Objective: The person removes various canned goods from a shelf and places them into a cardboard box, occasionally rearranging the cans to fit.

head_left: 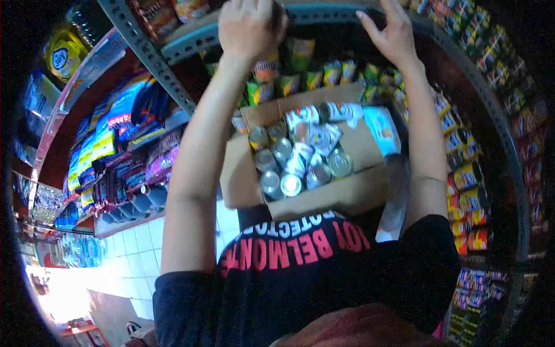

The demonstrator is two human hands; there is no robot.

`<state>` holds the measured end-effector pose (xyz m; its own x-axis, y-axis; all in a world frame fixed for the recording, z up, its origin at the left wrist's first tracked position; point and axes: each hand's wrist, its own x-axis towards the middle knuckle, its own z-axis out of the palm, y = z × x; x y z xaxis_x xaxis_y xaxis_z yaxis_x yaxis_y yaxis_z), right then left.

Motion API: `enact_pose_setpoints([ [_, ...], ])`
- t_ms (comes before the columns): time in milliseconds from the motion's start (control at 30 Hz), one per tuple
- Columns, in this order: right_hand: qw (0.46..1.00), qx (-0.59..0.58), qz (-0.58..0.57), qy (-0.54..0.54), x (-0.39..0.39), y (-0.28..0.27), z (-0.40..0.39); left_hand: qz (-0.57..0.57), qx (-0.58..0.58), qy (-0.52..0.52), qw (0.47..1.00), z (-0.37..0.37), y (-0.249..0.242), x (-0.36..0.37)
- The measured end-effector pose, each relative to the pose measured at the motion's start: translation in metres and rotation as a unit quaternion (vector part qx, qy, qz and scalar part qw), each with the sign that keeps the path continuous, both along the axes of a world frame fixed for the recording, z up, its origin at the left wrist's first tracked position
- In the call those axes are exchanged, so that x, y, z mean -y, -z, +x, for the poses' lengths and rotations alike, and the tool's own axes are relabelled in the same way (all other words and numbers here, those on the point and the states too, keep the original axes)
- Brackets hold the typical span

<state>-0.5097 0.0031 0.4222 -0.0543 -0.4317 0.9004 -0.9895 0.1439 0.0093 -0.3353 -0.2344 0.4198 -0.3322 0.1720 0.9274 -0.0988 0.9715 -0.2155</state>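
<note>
Cardboard box, brown and open-flapped (370, 139), sits right around the middle of the view, just above the black T-shirt with pink and white lettering (295, 254) at six o'clock. Inside it, round silver-topped metal cans (291, 185) crowd together, most of them upright, with white-labelled cans (302, 115) lying on their sides at the box's twelve. A light-blue plastic pack (381, 132) shows at the box's two o'clock.

Up we go to twelve: the left hand (248, 28), back turned to us, is over the blue-grey metal shelf beam (324, 16); its fingertips are hidden, so I cannot tell its grip. Over at one, the right hand (393, 32) is at the same beam, thumb spread apart from the fingers.

Green-and-yellow snack packets (332, 75) line up beyond the box. Out at nine, blue and purple plastic packets (121, 124) fill a rack; at eight, white floor tiles (136, 248).
</note>
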Motion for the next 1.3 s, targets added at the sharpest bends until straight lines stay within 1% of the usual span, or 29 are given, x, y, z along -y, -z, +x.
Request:
enact_pose_setpoints([
  [33,0.995,-0.068,0.021,0.072,-0.012,0.016,0.01,-0.041,-0.02,-0.002,0.999,-0.002,0.002,0.003],
  [67,0.997,-0.073,0.02,0.002,-0.017,0.036,0.005,-0.036,-0.026,-0.006,0.999,0.0,0.002,-0.001],
  [100,0.998,-0.017,0.05,0.034,-0.025,0.067,-0.004,0.149,-0.017,0.287,0.946,0.001,0.002,-0.006],
  [133,0.991,0.088,0.105,0.0,-0.036,0.085,-0.002,0.168,0.018,0.303,0.938,0.005,0.0,-0.002],
  [167,0.975,0.134,0.175,0.018,-0.046,0.107,-0.009,-0.023,0.038,0.002,0.999,0.019,-0.007,-0.013],
  [200,0.956,0.157,0.247,0.023,-0.057,0.128,-0.018,0.064,0.067,0.155,0.984,0.018,-0.005,-0.004],
  [233,0.937,0.204,0.283,0.006,-0.061,0.141,-0.014,0.15,0.093,0.303,0.937,0.016,-0.003,0.005],
  [300,0.893,0.324,0.312,-0.021,-0.064,0.156,0.005,0.163,0.113,0.305,0.932,0.021,-0.006,-0.002],
  [333,0.911,0.265,0.312,-0.044,-0.059,0.167,0.013,0.05,0.07,0.145,0.986,0.008,0.0,0.007],
  [367,0.926,0.206,0.31,-0.069,-0.052,0.174,0.023,-0.066,0.027,-0.023,0.997,0.011,-0.003,0.0],
  [400,0.899,0.233,0.369,-0.041,-0.044,0.179,0.031,0.177,0.097,0.275,0.94,0.021,-0.005,-0.002],
  [433,0.909,0.19,0.372,0.009,-0.037,0.187,0.041,0.062,0.062,0.117,0.989,0.016,-0.001,-0.001],
  [467,0.915,0.145,0.373,0.06,-0.032,0.201,0.047,-0.057,0.024,-0.045,0.997,0.01,0.002,0.0],
  [500,0.9,0.169,0.391,0.085,-0.023,0.21,0.046,-0.052,0.027,-0.049,0.997,0.006,0.004,0.004],
  [533,0.901,0.168,0.392,0.082,-0.017,0.22,0.042,-0.051,0.027,-0.052,0.997,0.007,0.004,0.004],
  [600,0.91,0.181,0.349,0.135,-0.011,0.234,0.037,-0.048,0.043,-0.044,0.997,0.009,0.003,0.004],
  [667,0.907,0.184,0.354,0.133,-0.009,0.234,0.034,-0.038,0.037,-0.038,0.998,0.014,0.0,0.004],
  [700,0.905,0.19,0.357,0.135,-0.011,0.232,0.03,0.066,0.075,0.095,0.99,0.017,-0.003,0.006],
  [733,0.904,0.188,0.356,0.144,-0.013,0.23,0.032,0.167,0.113,0.226,0.953,0.018,-0.003,0.007],
  [767,0.903,0.187,0.359,0.146,-0.016,0.229,0.033,0.17,0.111,0.228,0.952,0.015,0.0,0.006],
  [800,0.907,0.192,0.349,0.136,-0.018,0.228,0.036,0.065,0.07,0.107,0.99,0.012,0.003,0.005],
  [833,0.911,0.196,0.34,0.125,-0.018,0.23,0.037,-0.041,0.027,-0.018,0.999,0.01,0.005,0.005],
  [967,0.903,0.173,0.365,0.15,-0.018,0.237,0.042,-0.041,0.022,-0.019,0.999,0.008,0.006,0.006],
  [1100,0.917,0.159,0.336,0.143,-0.019,0.24,0.04,-0.035,0.037,-0.025,0.998,0.009,0.004,0.005],
  [1167,0.923,0.21,0.314,0.081,-0.02,0.239,0.026,-0.037,0.036,-0.029,0.998,0.008,0.005,0.007],
  [1200,0.929,0.245,0.278,0.01,-0.02,0.239,0.017,-0.038,0.038,-0.033,0.998,0.007,0.005,0.008],
  [1233,0.922,0.306,0.231,-0.059,-0.017,0.231,0.019,0.154,0.138,0.194,0.959,0.023,-0.007,0.006],
  [1267,0.904,0.365,0.182,-0.128,-0.017,0.224,0.021,0.154,0.135,0.195,0.959,0.018,-0.004,0.006],
  [1300,0.848,0.489,0.153,-0.138,-0.023,0.217,0.024,0.064,0.086,0.085,0.991,0.012,0.002,0.006],
])
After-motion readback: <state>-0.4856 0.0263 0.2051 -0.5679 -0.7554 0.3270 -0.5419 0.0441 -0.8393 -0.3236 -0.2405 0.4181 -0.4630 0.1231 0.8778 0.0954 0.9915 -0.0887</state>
